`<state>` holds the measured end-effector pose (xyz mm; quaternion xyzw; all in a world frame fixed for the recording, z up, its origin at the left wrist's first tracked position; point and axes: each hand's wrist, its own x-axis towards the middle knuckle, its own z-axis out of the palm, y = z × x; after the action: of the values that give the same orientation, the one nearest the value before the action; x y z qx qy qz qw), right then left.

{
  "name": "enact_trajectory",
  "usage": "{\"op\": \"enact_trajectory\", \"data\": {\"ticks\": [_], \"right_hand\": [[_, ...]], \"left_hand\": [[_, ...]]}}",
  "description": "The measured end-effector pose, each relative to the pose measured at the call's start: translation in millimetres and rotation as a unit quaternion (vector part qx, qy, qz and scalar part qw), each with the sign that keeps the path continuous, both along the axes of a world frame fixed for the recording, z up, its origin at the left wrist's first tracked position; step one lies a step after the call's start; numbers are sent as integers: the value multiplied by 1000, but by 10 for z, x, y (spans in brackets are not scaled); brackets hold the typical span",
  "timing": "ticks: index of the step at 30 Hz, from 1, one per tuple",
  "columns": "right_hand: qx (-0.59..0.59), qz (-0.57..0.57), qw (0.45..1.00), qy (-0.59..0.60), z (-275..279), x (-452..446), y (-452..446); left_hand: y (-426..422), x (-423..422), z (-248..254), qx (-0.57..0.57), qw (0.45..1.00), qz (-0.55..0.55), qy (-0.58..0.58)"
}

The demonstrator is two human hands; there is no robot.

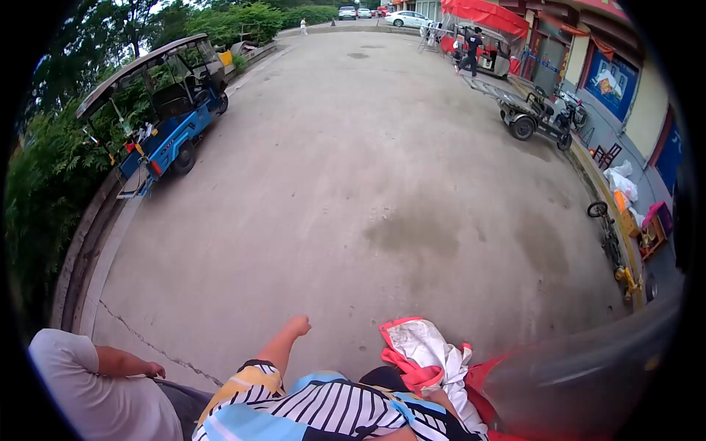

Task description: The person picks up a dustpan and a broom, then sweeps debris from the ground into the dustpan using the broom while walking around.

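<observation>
My left hand point(298, 325) is held out in front of me over the concrete, with its fingers curled in; I see nothing in it. The sleeve point(254, 378) on that arm is yellow, black and white. At my right side a red and white cloth point(426, 349) lies bunched up, its white face partly turned outward. My right forearm point(441, 400) reaches toward this cloth, and the cloth hides the hand, so its grip cannot be seen. Close by on the right is a clear plastic sheet point(581, 375) with red material beneath it.
Another person in a grey shirt point(95, 389) is at my left. A blue three-wheeler point(173, 140) is parked by the bushes. On the right are a flatbed tricycle point(526, 121), a small bicycle point(609, 239) and a red canopy point(489, 16). Someone in dark clothes point(471, 50) walks there.
</observation>
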<state>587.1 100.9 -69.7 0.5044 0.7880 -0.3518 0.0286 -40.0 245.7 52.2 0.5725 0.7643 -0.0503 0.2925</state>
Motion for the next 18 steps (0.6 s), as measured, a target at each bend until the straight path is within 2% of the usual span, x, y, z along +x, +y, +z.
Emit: {"op": "enact_trajectory", "data": {"ticks": [1, 3, 4, 5, 8, 9, 10, 11, 12, 13, 14, 15, 16, 17, 18], "right_hand": [[68, 34, 997, -27, -95, 101, 46], [-64, -129, 987, -77, 123, 313, 638], [-124, -216, 963, -100, 82, 418, 730], [-143, -277, 942, -126, 115, 462, 1042], [-124, -326, 911, -219, 54, 507, 1902], [-120, -348, 900, -233, 21, 486, 2307], [-146, -405, 878, -211, 36, 411, 2778], [-365, -563, 739, -53, 16, 344, 3419], [-346, -670, 653, 79, 692, 133, 4122], [-351, -643, 663, 156, 693, 154, 4653], [-355, -616, 684, 166, 1057, -26, 5207], [-329, -567, 733, 182, 1044, 86, 5697], [-312, -500, 797, 131, 1129, 21, 6214], [-295, -446, 839, 105, 1385, -110, 6740], [-257, -430, 861, 92, 1528, -15, 7309]], "left_hand": [[240, 408, -51, 1, 999, -25, -42], [1799, 928, 204, 78, 987, -100, -98], [1990, 1034, 51, 80, 985, -86, -128], [2595, 1217, 114, 107, 977, -87, -160], [3739, 1547, 309, 150, 937, -51, -313], [3966, 1550, 336, 102, 937, -4, -335], [4090, 1334, 292, 47, 938, 46, -341], [4239, 1117, 185, 27, 947, 61, -315], [4438, 868, 19, -11, 965, 40, -258], [4507, 602, -175, -54, 976, 39, -205], [4580, 56, -597, -47, 968, -238, -69], [4582, -157, -745, -72, 968, -217, -99], [4460, 78, -165, -126, 937, 264, -190], [4488, -6, 66, -97, 940, 281, -169], [4505, -237, -243, -113, 887, 396, -209]]}}
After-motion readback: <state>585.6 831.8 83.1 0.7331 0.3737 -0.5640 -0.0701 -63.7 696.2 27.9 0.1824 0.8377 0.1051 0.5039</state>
